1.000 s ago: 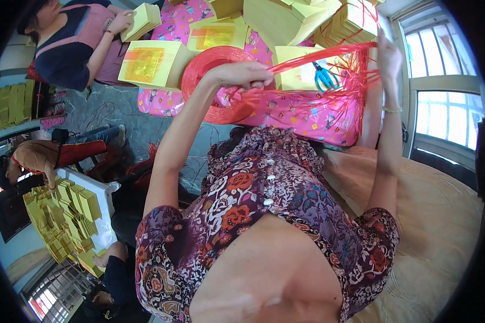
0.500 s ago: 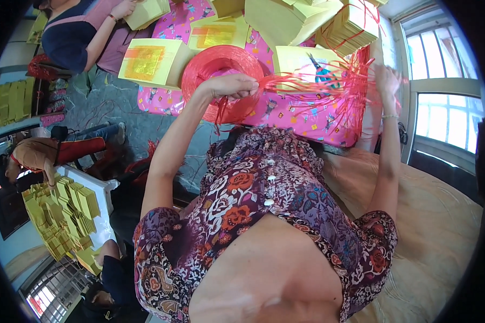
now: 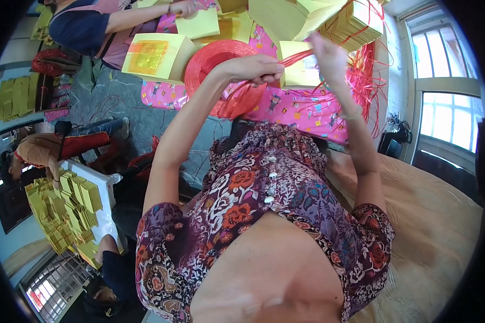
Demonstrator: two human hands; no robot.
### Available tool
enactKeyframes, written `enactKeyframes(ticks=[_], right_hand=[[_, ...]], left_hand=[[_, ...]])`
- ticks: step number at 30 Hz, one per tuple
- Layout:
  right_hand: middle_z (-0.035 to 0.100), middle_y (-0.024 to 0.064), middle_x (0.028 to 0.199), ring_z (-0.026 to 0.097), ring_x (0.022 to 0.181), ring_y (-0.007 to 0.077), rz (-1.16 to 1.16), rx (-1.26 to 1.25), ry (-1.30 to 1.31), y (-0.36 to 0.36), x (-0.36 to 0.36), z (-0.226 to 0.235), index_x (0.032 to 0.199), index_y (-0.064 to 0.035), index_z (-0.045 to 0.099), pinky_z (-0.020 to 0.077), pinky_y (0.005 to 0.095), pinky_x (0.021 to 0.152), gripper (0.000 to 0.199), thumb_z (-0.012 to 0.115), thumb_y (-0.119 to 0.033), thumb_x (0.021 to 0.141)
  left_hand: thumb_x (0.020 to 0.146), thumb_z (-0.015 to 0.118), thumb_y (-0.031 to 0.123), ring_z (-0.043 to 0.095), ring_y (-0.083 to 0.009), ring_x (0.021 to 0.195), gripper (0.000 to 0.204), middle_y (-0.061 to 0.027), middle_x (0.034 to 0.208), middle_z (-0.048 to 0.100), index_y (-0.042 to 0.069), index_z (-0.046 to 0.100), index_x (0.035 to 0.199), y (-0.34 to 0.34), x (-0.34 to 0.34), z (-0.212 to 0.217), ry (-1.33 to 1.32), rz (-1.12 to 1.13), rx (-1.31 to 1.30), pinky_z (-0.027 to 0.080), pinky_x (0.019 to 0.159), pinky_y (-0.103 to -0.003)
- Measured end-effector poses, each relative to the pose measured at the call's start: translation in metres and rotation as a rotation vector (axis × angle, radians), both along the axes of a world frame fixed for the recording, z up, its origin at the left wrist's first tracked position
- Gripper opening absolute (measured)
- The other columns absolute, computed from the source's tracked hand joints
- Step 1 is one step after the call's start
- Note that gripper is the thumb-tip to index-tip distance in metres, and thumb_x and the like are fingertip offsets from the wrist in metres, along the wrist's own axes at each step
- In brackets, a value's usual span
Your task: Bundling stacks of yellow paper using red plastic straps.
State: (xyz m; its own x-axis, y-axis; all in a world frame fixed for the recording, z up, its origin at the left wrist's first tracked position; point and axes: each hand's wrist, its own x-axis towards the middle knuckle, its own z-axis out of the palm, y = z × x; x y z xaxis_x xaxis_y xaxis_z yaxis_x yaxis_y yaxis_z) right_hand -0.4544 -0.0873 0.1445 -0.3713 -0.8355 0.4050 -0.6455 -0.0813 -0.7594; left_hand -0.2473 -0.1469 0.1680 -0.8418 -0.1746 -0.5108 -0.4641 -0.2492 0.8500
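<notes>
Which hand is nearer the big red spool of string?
Left. The left hand grips red strands right over the red spool, touching or almost touching it. The right hand is raised off to the spool's right, pulling strands taut.

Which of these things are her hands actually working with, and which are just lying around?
In use:
left hand
right hand
red string stretched between them
red spool
yellow paper bundle

Lying about:
pink cloth
tied bundle
yellow stacks at left
window
</notes>
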Motion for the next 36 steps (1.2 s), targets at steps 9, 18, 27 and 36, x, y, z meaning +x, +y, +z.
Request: enactKeyframes(ticks=[9,18,27,36], right_hand=[[0.060,0.0182,0.063,0.062,0.064,0.0358,-0.320,0.374,0.386,0.003,-0.143,-0.018,0.078,-0.0115,0.069,0.0483,0.0427,0.063,0.047,0.046,-0.052,0.086],[0.059,0.0089,0.098,0.047,0.113,0.0245,0.212,-0.081,0.694,0.005,-0.038,0.002,0.106,-0.0097,0.054,0.0253,0.0499,0.099,0.023,0.053,-0.020,0.085],[0.058,0.0204,0.077,0.058,0.071,0.0385,0.488,0.279,0.319,0.021,0.029,-0.017,0.091,-0.0038,0.046,0.0449,0.0458,0.061,0.013,0.049,-0.016,0.086],[0.057,0.0222,0.067,0.059,0.064,0.0385,0.226,0.346,-0.149,0.022,0.045,-0.023,0.087,-0.0001,0.047,0.0441,0.0454,0.058,0.021,0.040,-0.019,0.093]], left_hand=[[0.095,0.039,0.028,0.025,-0.0035,0.048,0.026,0.0083,0.057,0.029,0.011,0.047,0.078,0.003,0.019,-0.031,0.038,0.076,0.189,0.021,0.041,-0.019],[0.095,0.039,0.034,0.022,-0.0025,0.048,0.028,0.0098,0.057,0.027,0.014,0.046,0.077,-0.016,0.000,-0.015,-0.156,-0.009,-0.027,0.018,0.042,-0.019],[0.093,0.043,0.036,0.034,-0.0036,0.049,0.029,0.0066,0.060,0.041,0.009,0.054,0.086,-0.017,-0.002,-0.005,-0.018,0.031,-0.162,0.028,0.043,-0.019],[0.093,0.046,0.026,0.053,-0.0075,0.063,0.025,-0.0016,0.077,0.059,0.004,0.057,0.098,0.004,-0.007,-0.037,0.131,0.668,-0.267,0.044,0.056,-0.021]])
